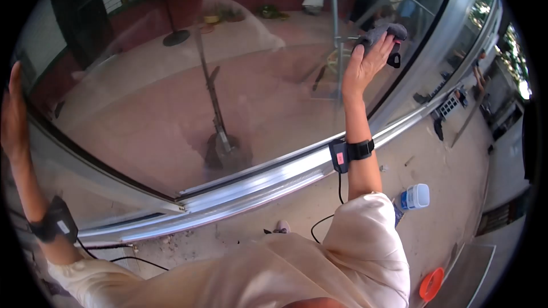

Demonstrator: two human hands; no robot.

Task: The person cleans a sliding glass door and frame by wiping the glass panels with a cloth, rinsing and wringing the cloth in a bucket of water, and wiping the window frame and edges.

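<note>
My right hand point(368, 68) is raised to the upper right of a large glass pane point(137, 120), its fingers laid over a bunched grey cloth point(389, 31) held against the glass. A small black loop shows beside the cloth; I cannot tell what it belongs to. At the far left edge of the view, my left hand point(14, 120) is held up with fingers stretched and no object visible in it. It is by the left side of the window frame point(108, 174); whether it touches the frame I cannot tell. Both forearms wear black strapped devices with cables.
A silvery metal sill point(257, 185) runs below the pane. On the ground at right stand a white and blue plastic tub point(419, 195) and an orange-red ring-shaped item point(431, 284). A long-handled tool point(214, 102) and people appear in or through the glass.
</note>
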